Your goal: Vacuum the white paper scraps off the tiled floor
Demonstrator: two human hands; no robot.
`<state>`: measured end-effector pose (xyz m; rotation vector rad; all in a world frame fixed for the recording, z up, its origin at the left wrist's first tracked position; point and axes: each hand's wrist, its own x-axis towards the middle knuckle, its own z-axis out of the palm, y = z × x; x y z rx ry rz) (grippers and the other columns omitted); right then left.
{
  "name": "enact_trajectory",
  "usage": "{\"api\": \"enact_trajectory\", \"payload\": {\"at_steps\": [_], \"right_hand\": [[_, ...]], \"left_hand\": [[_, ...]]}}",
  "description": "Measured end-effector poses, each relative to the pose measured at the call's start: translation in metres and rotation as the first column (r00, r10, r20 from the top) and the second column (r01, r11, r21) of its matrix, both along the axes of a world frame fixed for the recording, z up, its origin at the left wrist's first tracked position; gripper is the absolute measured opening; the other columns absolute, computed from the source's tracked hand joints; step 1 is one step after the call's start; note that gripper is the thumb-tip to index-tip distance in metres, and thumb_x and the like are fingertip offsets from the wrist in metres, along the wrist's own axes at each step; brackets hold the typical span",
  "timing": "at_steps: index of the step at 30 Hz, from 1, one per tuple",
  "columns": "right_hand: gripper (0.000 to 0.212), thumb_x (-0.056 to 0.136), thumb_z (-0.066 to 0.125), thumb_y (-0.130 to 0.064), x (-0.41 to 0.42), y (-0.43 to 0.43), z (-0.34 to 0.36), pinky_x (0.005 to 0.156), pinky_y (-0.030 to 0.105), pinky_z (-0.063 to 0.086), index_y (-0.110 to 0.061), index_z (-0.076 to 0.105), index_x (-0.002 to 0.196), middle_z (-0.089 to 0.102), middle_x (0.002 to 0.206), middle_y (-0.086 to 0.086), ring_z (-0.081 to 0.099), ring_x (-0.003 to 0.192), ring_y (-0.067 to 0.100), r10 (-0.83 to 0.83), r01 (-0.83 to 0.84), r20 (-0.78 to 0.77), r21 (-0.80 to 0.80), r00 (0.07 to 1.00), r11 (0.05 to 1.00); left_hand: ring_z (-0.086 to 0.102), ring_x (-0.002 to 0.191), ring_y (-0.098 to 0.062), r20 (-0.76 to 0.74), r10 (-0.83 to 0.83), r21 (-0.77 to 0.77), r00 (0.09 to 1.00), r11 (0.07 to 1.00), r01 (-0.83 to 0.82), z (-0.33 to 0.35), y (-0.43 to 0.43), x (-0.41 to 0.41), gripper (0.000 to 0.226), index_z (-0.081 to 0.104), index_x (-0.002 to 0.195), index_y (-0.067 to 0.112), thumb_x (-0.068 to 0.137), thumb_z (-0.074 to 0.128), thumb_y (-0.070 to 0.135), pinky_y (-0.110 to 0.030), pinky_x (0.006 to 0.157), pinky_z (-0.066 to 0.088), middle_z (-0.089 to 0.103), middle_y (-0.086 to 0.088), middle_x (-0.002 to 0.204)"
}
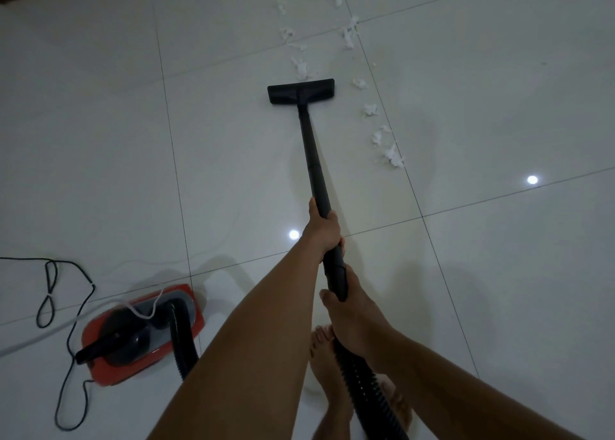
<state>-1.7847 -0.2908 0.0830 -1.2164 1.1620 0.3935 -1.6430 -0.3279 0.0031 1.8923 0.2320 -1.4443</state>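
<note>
hands are steering a black vacuum wand [314,160] over a glossy tiled floor [100,140], where white paper scraps [389,153] are lying in two loose trails. the left hand [321,230] is wrapping its fingers fully round the wand partway up, apparently to guide its direction. the right hand [349,303] is clasping the wand's near end, just where the ribbed hose [362,389] is joining it, likely to supply the push. the flat floor head [301,91] is sitting flush on the tile, its front edge right up against the nearest scraps of the left trail [301,68], which is running away toward the top of the frame. a second trail [369,110] is lying to the right of the wand, following a grout line, and the head is not touching it. the red canister [143,333] is resting on the floor to the person's left, near enough for the hose to be curving past the bare feet [324,356], while its power cord [50,289] is looping loosely beside it. judging by the scraps in view, the job is looking far from finished. the head is appearing lined up for a forward stroke through the left trail, with the second trail needing a separate pass. being so light, the scraps could be scattering ahead of the head if it is pushed quickly.
</note>
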Motion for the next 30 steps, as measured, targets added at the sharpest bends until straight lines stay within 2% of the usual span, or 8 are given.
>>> {"api": "enact_trajectory", "payload": {"at_steps": [2, 9, 11, 15, 21, 24, 27, 30], "right_hand": [[0.058, 0.108, 0.045, -0.033, 0.008, -0.005, -0.003, 0.036, 0.015, 0.043, -0.049, 0.017, 0.157, 0.068, 0.104, 0.012, 0.056, 0.039, 0.003, -0.004, 0.004, 0.0, 0.004, 1.0, 1.0], [0.059, 0.108, 0.047, -0.03, 0.036, -0.021, -0.018, 0.039, 0.013, 0.044, -0.045, 0.018, 0.157, 0.065, 0.096, 0.011, 0.06, 0.063, 0.015, -0.024, 0.024, 0.0, 0.003, 1.0, 1.0], [0.06, 0.108, 0.046, -0.03, 0.042, -0.026, -0.021, 0.038, 0.013, 0.044, -0.044, 0.017, 0.158, 0.065, 0.094, 0.01, 0.061, 0.063, 0.015, -0.018, 0.018, -0.004, -0.004, 1.0, 1.0], [0.06, 0.108, 0.046, -0.03, 0.047, -0.03, -0.014, 0.04, 0.014, 0.046, -0.045, 0.017, 0.158, 0.064, 0.093, 0.01, 0.061, 0.063, 0.015, -0.014, 0.014, -0.005, -0.007, 1.0, 1.0], [0.06, 0.107, 0.046, -0.032, 0.04, -0.033, 0.022, 0.041, 0.016, 0.046, -0.043, 0.017, 0.159, 0.066, 0.092, 0.008, 0.061, 0.056, 0.012, 0.046, -0.047, -0.049, -0.023, 0.998, 0.999], [0.059, 0.108, 0.045, -0.035, 0.036, -0.038, 0.036, 0.053, 0.025, 0.054, -0.04, 0.017, 0.159, 0.068, 0.089, 0.005, 0.064, 0.061, 0.012, 0.099, -0.102, -0.074, -0.048, 0.992, 0.994], [0.056, 0.107, 0.046, -0.032, 0.041, -0.051, 0.043, 0.071, 0.034, 0.062, -0.033, 0.024, 0.158, 0.06, 0.093, -0.002, 0.065, 0.069, 0.014, 0.122, -0.127, -0.078, -0.075, 0.99, 0.989], [0.057, 0.107, 0.048, -0.029, 0.051, -0.068, 0.044, 0.059, 0.026, 0.059, -0.032, 0.024, 0.158, 0.051, 0.089, -0.005, 0.064, 0.064, 0.012, 0.109, -0.112, -0.064, -0.054, 0.992, 0.992]], "left_hand": [[0.052, 0.055, -0.013, 0.02, -0.021, 0.0, 1.0, 1.0, 0.021, -0.005, -0.005, 0.008, 0.066, -0.005, 0.157, 0.054, 0.11, 0.036, 0.035, -0.035, 0.068, 0.06, 0.054, -0.006, 0.082], [0.054, 0.056, -0.014, 0.05, -0.05, -0.002, 0.997, 0.999, 0.051, -0.021, -0.022, 0.034, 0.067, -0.008, 0.157, 0.053, 0.11, 0.036, 0.036, -0.038, 0.069, 0.061, 0.056, -0.008, 0.08], [0.055, 0.055, -0.015, 0.052, -0.049, 0.003, 0.997, 0.999, 0.049, -0.023, -0.026, 0.039, 0.066, -0.008, 0.157, 0.054, 0.109, 0.035, 0.037, -0.038, 0.068, 0.062, 0.057, -0.008, 0.08], [0.054, 0.055, -0.016, 0.048, -0.054, 0.006, 0.997, 0.999, 0.053, -0.019, -0.031, 0.043, 0.067, -0.007, 0.157, 0.054, 0.109, 0.036, 0.036, -0.047, 0.082, 0.063, 0.056, -0.008, 0.077], [0.054, 0.054, -0.015, -0.006, -0.025, 0.026, 1.0, 0.999, 0.025, 0.013, -0.032, 0.036, 0.066, -0.005, 0.157, 0.055, 0.109, 0.036, 0.037, -0.04, 0.076, 0.062, 0.056, -0.007, 0.08], [0.055, 0.055, -0.015, -0.012, -0.037, 0.043, 0.999, 0.998, 0.038, 0.025, -0.034, 0.031, 0.065, -0.005, 0.156, 0.056, 0.109, 0.036, 0.038, -0.046, 0.086, 0.062, 0.058, -0.007, 0.078], [0.055, 0.052, -0.015, -0.014, -0.024, 0.049, 1.0, 0.998, 0.025, 0.03, -0.044, 0.034, 0.066, -0.005, 0.157, 0.055, 0.109, 0.037, 0.037, -0.043, 0.081, 0.062, 0.058, -0.007, 0.075], [0.055, 0.052, -0.015, -0.006, -0.019, 0.056, 1.0, 0.998, 0.02, 0.03, -0.059, 0.046, 0.067, -0.005, 0.157, 0.054, 0.109, 0.038, 0.036, -0.044, 0.08, 0.062, 0.057, -0.007, 0.076]]}}
